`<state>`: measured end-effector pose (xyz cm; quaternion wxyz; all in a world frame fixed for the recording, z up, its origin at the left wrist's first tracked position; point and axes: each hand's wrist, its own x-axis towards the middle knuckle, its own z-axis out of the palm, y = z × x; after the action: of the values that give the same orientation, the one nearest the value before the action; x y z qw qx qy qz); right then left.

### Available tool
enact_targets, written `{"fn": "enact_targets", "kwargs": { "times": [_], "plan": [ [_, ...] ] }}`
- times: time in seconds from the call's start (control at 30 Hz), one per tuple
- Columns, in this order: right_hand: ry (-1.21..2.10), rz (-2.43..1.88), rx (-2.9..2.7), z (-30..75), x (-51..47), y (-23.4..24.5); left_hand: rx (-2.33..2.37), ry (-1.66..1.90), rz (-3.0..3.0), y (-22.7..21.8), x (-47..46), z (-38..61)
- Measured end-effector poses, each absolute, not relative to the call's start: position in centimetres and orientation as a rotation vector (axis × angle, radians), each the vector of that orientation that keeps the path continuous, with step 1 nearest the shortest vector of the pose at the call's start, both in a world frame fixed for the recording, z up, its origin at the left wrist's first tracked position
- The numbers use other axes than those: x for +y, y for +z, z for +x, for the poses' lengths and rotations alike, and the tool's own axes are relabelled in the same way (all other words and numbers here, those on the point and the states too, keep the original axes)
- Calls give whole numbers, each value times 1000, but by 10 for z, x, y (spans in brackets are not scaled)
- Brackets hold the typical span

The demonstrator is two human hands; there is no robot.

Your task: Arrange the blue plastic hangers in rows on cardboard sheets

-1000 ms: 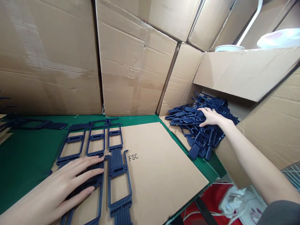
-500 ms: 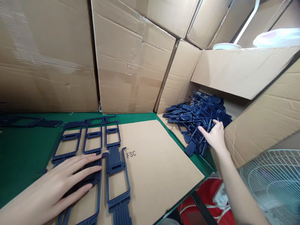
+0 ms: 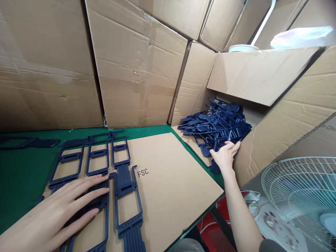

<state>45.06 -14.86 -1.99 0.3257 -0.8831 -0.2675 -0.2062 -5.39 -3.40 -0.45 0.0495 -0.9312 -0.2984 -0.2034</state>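
My left hand (image 3: 70, 206) lies flat with its fingers stretched over the dark blue plastic frames, hiding part of those beneath it. Just right of its fingertips is another blue plastic frame (image 3: 128, 206) with a ribbed end and a slotted crossbar. Similar frames (image 3: 97, 154) lie in a row beyond the hand, on a cardboard sheet (image 3: 168, 185) printed "FSC". At the near edge of a heap of loose blue plastic frames (image 3: 217, 120) is my right hand (image 3: 224, 154), thumb and fingers apart. I see nothing held in it.
Large cardboard boxes (image 3: 136, 77) wall off the back of the green table (image 3: 15, 182). A cardboard flap (image 3: 265, 150) rises right of the heap. At lower right stands a fan (image 3: 296, 189). Another blue frame (image 3: 44, 142) lies at the far left.
My right hand has drawn back from over the heap to its near edge. My left hand stays on the frames. The whole view has shifted a little.
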Motion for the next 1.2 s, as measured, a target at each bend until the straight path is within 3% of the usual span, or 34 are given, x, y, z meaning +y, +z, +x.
{"fn": "enact_targets", "kwargs": {
  "times": [0.23, 0.53, 0.83, 1.03, 1.2],
  "plan": [
    [-546, -2310, -884, 443, -158, -23, -863, -637, -2920, 4, -47, -46],
    [-377, -2223, -808, 444, -132, 44, -734, -525, -2942, 13, -43, -47],
    [-382, -1971, -864, 438, -104, 17, -727, -470, -3023, 33, -47, -40],
    [-286, -1903, -879, 444, -124, -3, -496, -424, -3250, 85, -55, 51],
    [-119, -1620, -779, 442, -129, -19, -388, -370, -3449, 84, -50, 199]
  ]
}}
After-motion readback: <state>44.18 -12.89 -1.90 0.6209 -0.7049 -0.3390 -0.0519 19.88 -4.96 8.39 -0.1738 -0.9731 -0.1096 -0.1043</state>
